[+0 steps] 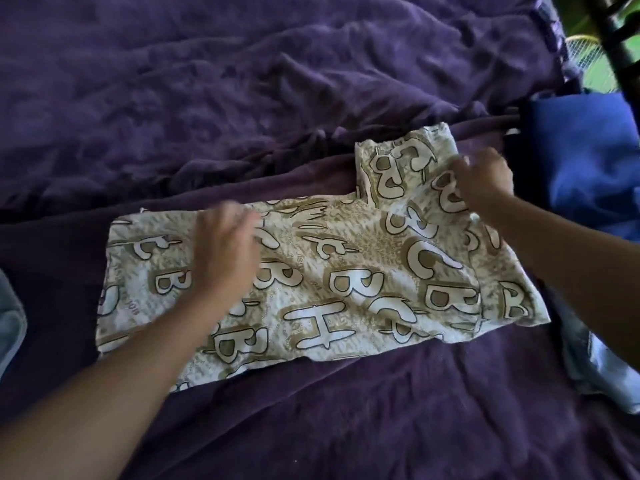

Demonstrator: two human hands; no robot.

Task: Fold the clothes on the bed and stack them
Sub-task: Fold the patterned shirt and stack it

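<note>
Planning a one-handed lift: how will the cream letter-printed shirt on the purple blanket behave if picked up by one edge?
Probably floppy: the cream letter-printed shirt lies wrinkled and follows the purple blanket beneath. Likely light: the right hand seems to pinch its sleeve end. It may bunch when pushed; the left hand rests flat on it.

Motion blur smears the fingers of your left hand [225, 258] on the letter-print shirt [346, 271], and your left forearm [138, 358] hides the shirt's near left corner. Your right hand [485, 178] covers fabric by the sleeve; whether its fingertips pinch it cannot be told. The shirt's small print is too fine to read. The right edge cuts off a blue cloth [588, 161] and a pale denim garment [595, 362]; the left edge crops another pale blue piece [10, 323].
</note>
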